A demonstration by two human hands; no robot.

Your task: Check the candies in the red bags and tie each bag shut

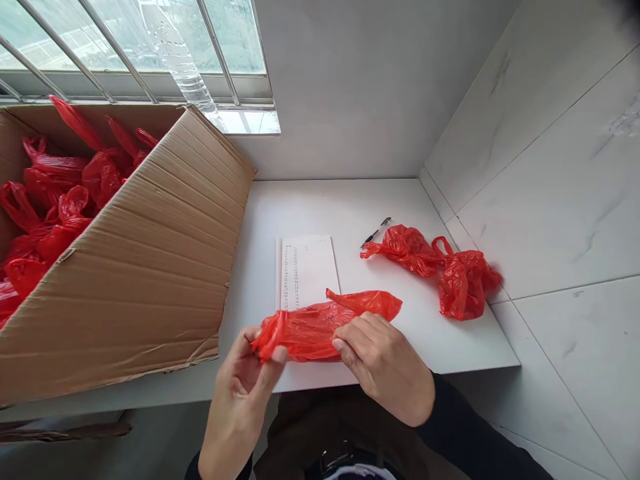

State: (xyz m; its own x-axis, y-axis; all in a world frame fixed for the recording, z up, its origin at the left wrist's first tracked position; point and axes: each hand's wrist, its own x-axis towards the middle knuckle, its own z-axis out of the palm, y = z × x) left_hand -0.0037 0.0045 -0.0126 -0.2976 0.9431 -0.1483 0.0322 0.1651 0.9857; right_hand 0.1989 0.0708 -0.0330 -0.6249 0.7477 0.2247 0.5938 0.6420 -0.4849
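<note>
A thin red plastic bag (pixel 315 330) is stretched between my two hands at the front of the white table. My left hand (pixel 245 387) grips its bunched left end between thumb and fingers. With fingers curled, my right hand (pixel 377 353) pinches the bag's right part, and a loose flap of it spreads above the knuckles. Behind the bag lies a white sheet of paper (pixel 310 270) with printed columns of small marks, its lower edge covered by the bag. Whether anything is inside the bag I cannot tell.
A large open cardboard box (pixel 145 267) at the left holds several red bags (pixel 60 200). Two knotted red bags (pixel 463 283) lie at the right by the tiled wall, near a black pen (pixel 376 232). A clear bottle (pixel 187 70) leans at the barred window.
</note>
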